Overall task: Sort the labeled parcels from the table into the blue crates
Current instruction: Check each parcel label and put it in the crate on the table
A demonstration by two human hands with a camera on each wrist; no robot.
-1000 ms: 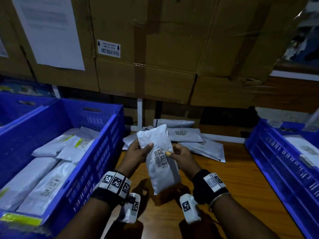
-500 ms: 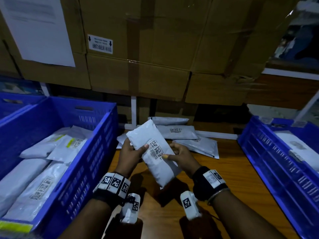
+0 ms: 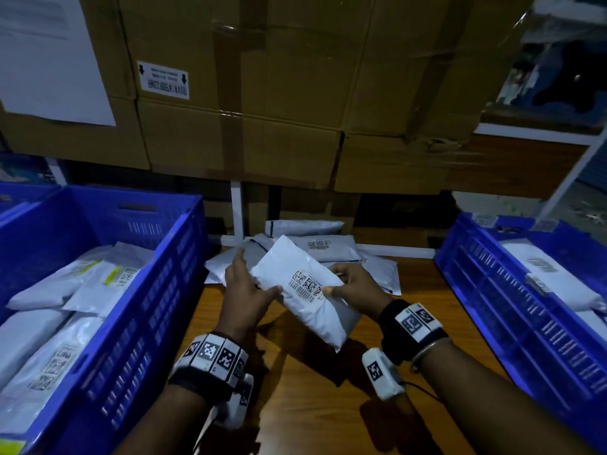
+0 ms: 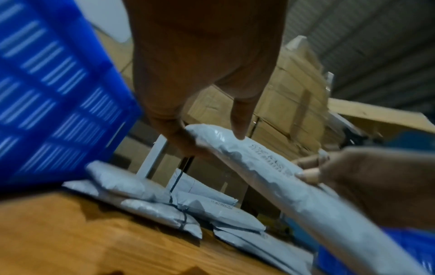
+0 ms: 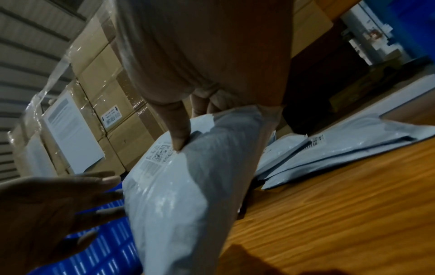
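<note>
I hold a white labeled parcel (image 3: 315, 320) tilted above the wooden table (image 3: 312, 405), barcode label facing me. My right hand (image 3: 356, 287) pinches its right edge, thumb on the label, also plain in the right wrist view (image 5: 176, 204). My left hand (image 3: 244, 293) has straight, spread fingers behind the parcel's left end, with only the thumb touching its face. In the left wrist view the parcel (image 4: 282, 186) lies between thumb tip and fingers. A blue crate (image 3: 157, 307) stands at my left, another blue crate (image 3: 492, 290) at my right; both hold parcels.
Several more white parcels (image 3: 331, 247) are piled at the table's back, just beyond my hands. Stacked cardboard boxes (image 3: 262, 126) rise behind the table, and a white post (image 3: 237, 211) stands under them. Bare wood shows between the crates in front of me.
The parcel has tipped from nearly upright toward lying flat, its top swinging left. My left hand's fingers have straightened away from it while the right hand keeps its pinch.
</note>
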